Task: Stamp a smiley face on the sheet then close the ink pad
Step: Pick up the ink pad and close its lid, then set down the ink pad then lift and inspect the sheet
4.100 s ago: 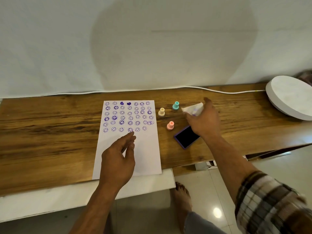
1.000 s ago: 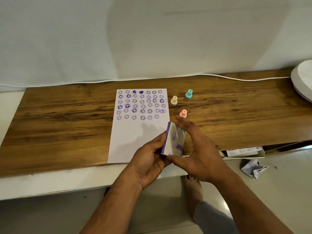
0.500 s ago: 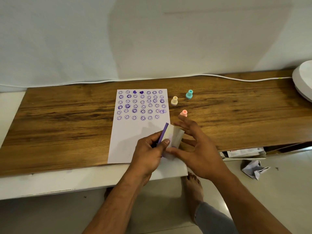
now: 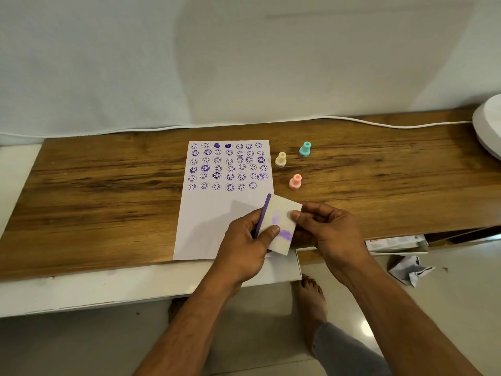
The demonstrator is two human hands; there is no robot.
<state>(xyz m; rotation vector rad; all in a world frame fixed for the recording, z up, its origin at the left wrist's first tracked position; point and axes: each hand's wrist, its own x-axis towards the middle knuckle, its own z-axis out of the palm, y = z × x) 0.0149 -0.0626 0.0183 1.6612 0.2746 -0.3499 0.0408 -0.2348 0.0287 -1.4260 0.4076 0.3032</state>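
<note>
1. Purple-edged and cream-lidded, the ink pad [image 4: 279, 223] is held up off the wooden tabletop [image 4: 108, 191], between the two hands, above the lower right corner of the sheet [image 4: 206, 218].
2. The pad stands on edge and tilted, its pale lid facing the camera with purple smudges on it; the lid lies against the purple base, though whether it is fully seated cannot be told.
3. The left hand [image 4: 244, 245] is closed on the pad's left and lower part: the thumb presses on the lid's face, and the fingers wrap behind the purple edge.
4. The right hand [image 4: 328, 232] grips the pad's right edge, thumb tip on the lid near its upper right side, the other fingers curled behind and beneath.
5. Both forearms reach in from the lower edge of the view, converging at the near edge of the table.
6. The sheet lies flat on the wood, its upper part filled with rows of purple smiley faces and two solid hearts, its lower part blank.
7. Three small stamps stand upright on the wood just right of the sheet: a yellow stamp [image 4: 280, 159], a teal stamp [image 4: 305, 149] and a pink stamp [image 4: 295, 181], all apart from the hands.
</note>
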